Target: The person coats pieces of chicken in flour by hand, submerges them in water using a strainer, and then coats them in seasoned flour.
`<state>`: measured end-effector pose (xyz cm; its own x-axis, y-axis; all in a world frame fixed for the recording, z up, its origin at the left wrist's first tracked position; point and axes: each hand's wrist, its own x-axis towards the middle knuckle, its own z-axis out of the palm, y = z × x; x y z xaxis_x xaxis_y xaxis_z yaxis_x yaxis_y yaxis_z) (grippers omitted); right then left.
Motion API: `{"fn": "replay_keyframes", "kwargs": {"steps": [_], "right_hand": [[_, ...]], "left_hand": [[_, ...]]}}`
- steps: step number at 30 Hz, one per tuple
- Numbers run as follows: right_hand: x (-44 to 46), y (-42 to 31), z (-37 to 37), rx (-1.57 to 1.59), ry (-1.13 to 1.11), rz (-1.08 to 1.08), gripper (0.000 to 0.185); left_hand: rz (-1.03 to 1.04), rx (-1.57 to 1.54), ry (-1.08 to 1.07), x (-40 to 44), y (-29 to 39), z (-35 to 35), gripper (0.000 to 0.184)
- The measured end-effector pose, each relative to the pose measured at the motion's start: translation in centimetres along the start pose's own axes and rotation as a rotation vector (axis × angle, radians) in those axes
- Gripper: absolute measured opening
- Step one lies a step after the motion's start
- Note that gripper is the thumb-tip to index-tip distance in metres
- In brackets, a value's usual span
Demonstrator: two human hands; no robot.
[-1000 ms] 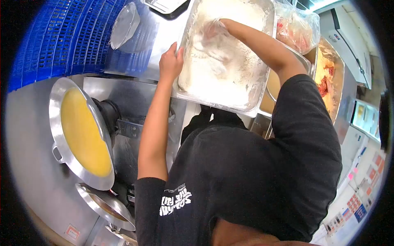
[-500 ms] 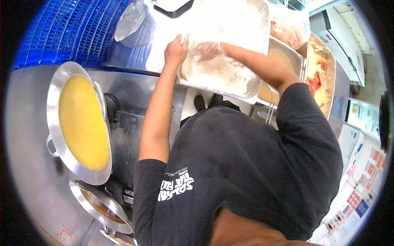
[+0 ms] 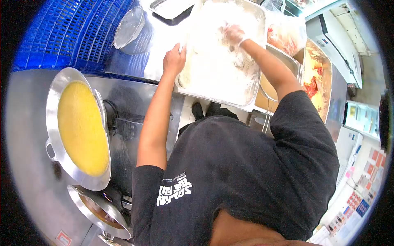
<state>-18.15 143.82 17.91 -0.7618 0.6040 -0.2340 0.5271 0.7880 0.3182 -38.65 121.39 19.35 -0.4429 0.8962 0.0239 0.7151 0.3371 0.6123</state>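
A large metal tray (image 3: 217, 101) holds white flour-like powder (image 3: 211, 67). My left hand (image 3: 175, 60) is closed on the tray's left rim, thumb up along the edge. Inside the tray, towards the back right, my right hand (image 3: 233, 34) is at the powder. It looks coated in white or covered by a thin glove. Glare and powder hide its fingertips, so whether it holds anything cannot be made out.
At left, a wide pan (image 3: 82, 127) of yellow liquid stands above a smaller pan (image 3: 102, 211) of brown liquid. A blue basket (image 3: 74, 37) and a sieve (image 3: 129, 28) lie behind. Right are a container of tan liquid (image 3: 266, 96), bagged food (image 3: 287, 35) and a tray with red pieces (image 3: 314, 84).
My right hand has moved back and to the right across the tray, away from my left hand. The powder looks shifted around. My left hand stays at the rim.
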Motion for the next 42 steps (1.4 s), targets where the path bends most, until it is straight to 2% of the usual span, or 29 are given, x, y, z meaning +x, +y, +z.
{"fn": "replay_keyframes", "kwargs": {"steps": [2, 4, 5, 7, 9, 12, 14, 15, 16, 17, 18, 20, 21, 23, 24, 25, 26, 27, 28, 29, 30, 31, 33, 36, 38, 39, 40, 42], "right_hand": [[5.0, 5.8, 3.5, -0.144, -0.152, -0.247, 0.05], [9.0, 10.2, 8.7, -0.213, 0.029, -0.495, 0.049], [10.8, 11.7, 12.0, -0.206, 0.291, -0.616, 0.046], [10.8, 7.6, 8.7, 0.021, 0.063, -0.47, 0.036], [9.5, 2.2, 5.6, 0.212, -0.055, -0.337, 0.027], [8.7, -0.9, 4.0, 0.372, -0.081, -0.353, 0.019], [10.5, 1.4, 3.8, 0.387, -0.039, -0.445, 0.021], [12.2, 3.1, 4.3, 0.345, 0.057, -0.491, 0.024], [9.6, 3.2, -1.8, 0.201, -0.205, -0.165, 0.028], [11.1, 4.8, -0.6, 0.184, -0.129, -0.076, 0.03], [14.2, 6.7, 3.5, 0.079, -0.048, -0.15, 0.032], [21.7, 6.9, 12.5, 0.204, 0.057, -0.243, 0.032], [23.2, 6.4, 14.6, 0.273, 0.111, -0.284, 0.032], [20.9, 1.2, 12.7, 0.843, 0.024, -0.418, 0.037], [21.8, -1.7, 11.6, 0.648, -0.192, -0.402, 0.037], [17.5, -4.1, 7.8, 0.726, -0.22, -0.345, 0.031], [12.5, -6.6, 3.1, 0.806, -0.243, -0.285, 0.032], [11.9, -8.0, 4.7, 0.798, -0.4, -0.236, 0.037], [8.6, -9.2, 1.4, 0.581, -0.246, -0.415, 0.047], [4.9, -10.8, 0.1, 0.462, -0.085, -0.364, 0.059], [1.9, -11.6, -2.6, 0.238, -0.247, -0.375, 0.069], [-1.3, -12.9, -2.8, 0.194, -0.198, -0.339, 0.071], [-2.8, -13.9, 5.2, 0.101, 0.082, -0.375, 0.071], [-4.8, -9.2, 5.7, 0.528, 0.121, -0.155, 0.068], [-4.9, -3.3, 0.4, 0.467, 0.05, -0.046, 0.063], [-4.3, -1.0, -1.1, 0.333, -0.031, -0.026, 0.062], [-2.3, 1.2, 0.3, 0.411, -0.132, 0.086, 0.063], [1.7, 5.9, 5.5, 0.42, -0.226, 0.02, 0.065]], "left_hand": [[0.003, 0.002, -0.003, 0.3, 0.0, -0.1, 0.044], [0.012, -0.009, 0.012, 0.2, -0.2, 0.3, 0.044], [0.011, -0.009, 0.019, 0.5, 0.0, 0.1, 0.044], [0.004, -0.007, 0.014, 0.3, 0.0, 0.2, 0.044], [0.006, -0.012, 0.019, -0.1, -0.1, 0.4, 0.044], [-0.002, -0.028, 0.03, 0.0, 0.1, 0.1, 0.043], [-0.008, -0.036, 0.021, 0.0, 0.2, 0.0, 0.043], [-0.012, -0.039, 0.017, 0.0, 0.2, 0.1, 0.043], [-0.019, -0.043, 0.016, 0.2, 0.1, 0.1, 0.043], [-0.006, -0.032, 0.029, 0.3, -0.1, 0.1, 0.043], [0.004, -0.022, 0.037, 0.2, -0.3, 0.2, 0.043], [0.029, -0.022, 0.06, 0.4, -0.3, 0.5, 0.042], [0.043, -0.03, 0.068, 0.5, -0.4, 0.5, 0.042], [0.036, -0.023, 0.057, 0.1, -0.3, 0.4, 0.042], [0.017, -0.01, 0.042, 0.0, 0.1, 0.1, 0.042], [0.003, 0.001, 0.037, 0.1, 0.4, -0.1, 0.042], [0.01, 0.015, 0.04, 0.0, 0.3, -0.1, 0.042], [0.019, 0.028, 0.041, -0.1, 0.2, 0.0, 0.043], [0.032, 0.036, 0.05, -0.1, 0.2, 0.0, 0.044], [0.024, 0.03, 0.042, -0.1, 0.3, -0.1, 0.044], [0.015, 0.025, 0.03, -0.2, 0.2, -0.1, 0.045], [0.006, 0.018, 0.022, -0.2, 0.2, 0.0, 0.045], [-0.014, 0.035, 0.007, -0.3, 0.2, 0.1, 0.046], [-0.01, 0.028, -0.002, 0.0, 0.1, 0.1, 0.046], [-0.015, 0.003, -0.002, 0.1, -0.1, 0.4, 0.046], [-0.018, -0.008, -0.003, 0.1, -0.3, 0.5, 0.046], [-0.02, -0.016, -0.004, 0.2, -0.4, 0.5, 0.045], [-0.013, 0.005, -0.006, -0.1, 0.0, 0.0, 0.045]]}}
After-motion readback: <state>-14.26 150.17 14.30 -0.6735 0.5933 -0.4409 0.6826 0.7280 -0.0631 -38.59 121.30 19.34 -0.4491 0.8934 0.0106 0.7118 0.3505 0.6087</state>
